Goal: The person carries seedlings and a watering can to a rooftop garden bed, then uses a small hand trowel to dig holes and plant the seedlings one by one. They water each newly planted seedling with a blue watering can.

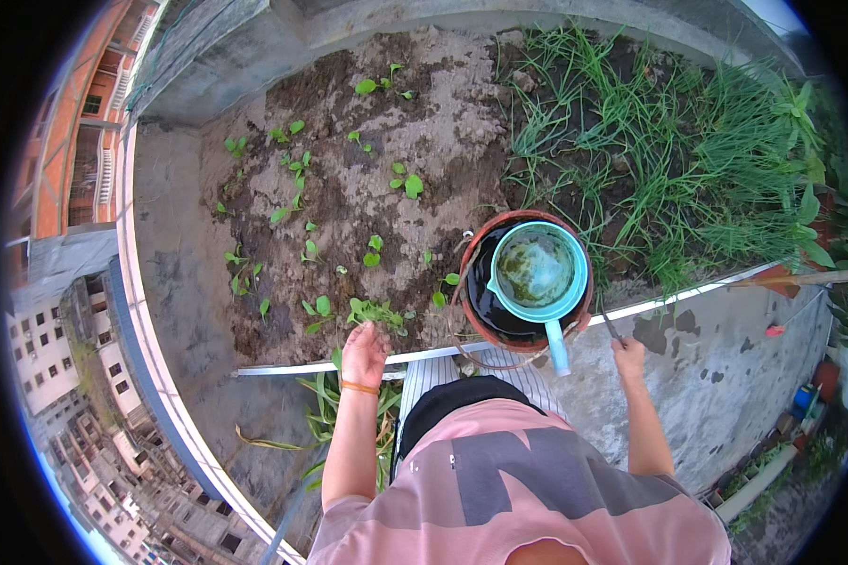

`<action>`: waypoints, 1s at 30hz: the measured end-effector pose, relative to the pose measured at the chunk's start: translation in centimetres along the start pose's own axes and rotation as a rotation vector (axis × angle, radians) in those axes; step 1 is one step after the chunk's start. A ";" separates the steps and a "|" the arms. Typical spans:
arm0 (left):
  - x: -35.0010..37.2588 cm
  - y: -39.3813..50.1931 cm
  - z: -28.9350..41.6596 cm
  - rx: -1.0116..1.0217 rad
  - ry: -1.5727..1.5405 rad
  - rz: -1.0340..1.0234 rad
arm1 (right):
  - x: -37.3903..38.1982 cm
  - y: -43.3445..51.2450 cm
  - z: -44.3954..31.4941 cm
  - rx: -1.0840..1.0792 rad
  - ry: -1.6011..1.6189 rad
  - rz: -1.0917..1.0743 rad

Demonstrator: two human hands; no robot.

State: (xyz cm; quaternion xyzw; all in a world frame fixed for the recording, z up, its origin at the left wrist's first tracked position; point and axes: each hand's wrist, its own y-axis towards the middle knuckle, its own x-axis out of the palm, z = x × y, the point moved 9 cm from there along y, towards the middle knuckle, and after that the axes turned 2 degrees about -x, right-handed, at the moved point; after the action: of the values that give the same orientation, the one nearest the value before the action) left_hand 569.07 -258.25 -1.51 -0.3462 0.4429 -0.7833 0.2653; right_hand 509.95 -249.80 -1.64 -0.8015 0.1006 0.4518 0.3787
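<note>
My left hand (364, 351) is at the near edge of the soil bed, its fingers closed on a small leafy green seedling (374, 312). My right hand (629, 353) grips the handle of a thin, dark tool (610, 326), whose kind I cannot tell, beyond the bed's white edging. Between my hands a reddish-brown bucket (469, 296) holds dark liquid. A turquoise plastic dipper (557, 339) rests in its mouth, with murky liquid inside and its handle pointing towards me. Small seedlings (413, 186) grow scattered in the soil to the left.
Dense green, onion-like plants (678, 148) fill the bed's right side. White edging (650, 305) runs along its near side, and a concrete wall (240, 70) stands behind. Long-leaved plants (325, 409) grow beside my left forearm. A low parapet (138, 282) lies left, with buildings beyond.
</note>
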 end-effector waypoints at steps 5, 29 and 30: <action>-4.0 3.3 -2.6 -0.060 -0.053 0.235 | -11.1 -4.6 -8.3 -0.108 0.176 0.322; 8.3 8.9 2.5 0.172 0.322 -0.030 | 18.9 7.0 -54.9 -1.246 -1.145 0.003; 10.9 9.9 2.3 0.142 0.351 -0.121 | 18.7 6.7 -54.1 -1.249 -1.205 0.001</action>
State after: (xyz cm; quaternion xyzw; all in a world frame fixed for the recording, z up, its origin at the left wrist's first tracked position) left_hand 565.15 -271.90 -6.02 -0.2108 0.4045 -0.8754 0.1600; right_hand 552.27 -288.82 -3.55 -0.4867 -0.3833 0.7720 -0.1421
